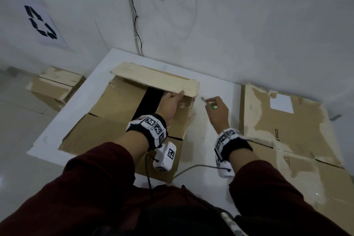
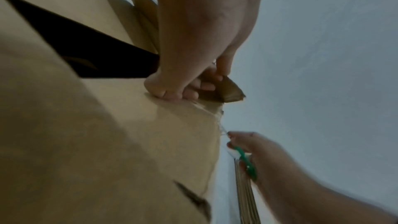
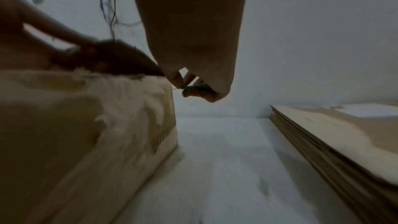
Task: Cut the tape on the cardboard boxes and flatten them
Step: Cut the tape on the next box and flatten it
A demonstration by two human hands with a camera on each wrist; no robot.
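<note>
At the far left of the head view a closed cardboard box [image 1: 55, 87] sits low beside the white surface [image 1: 214, 136], under a sheet with a recycling symbol [image 1: 41, 23] in the upper left. In the centre of the frame your open box [image 1: 122, 120] stands on the surface, its flaps spread and a dark gap down the middle. Your left hand [image 1: 171, 104] curls its fingers over the edge of the far flap [image 1: 155, 79] and grips it — the left wrist view shows the fingertips [image 2: 189, 91] hooked under the cardboard. Just right of the box's corner, your right hand [image 1: 218, 110] pinches a small green-handled cutter [image 1: 207, 103], blade pointing toward that corner. At the right of the frame lies a stack of flattened boxes [image 1: 291, 134] with torn paper patches.
</note>
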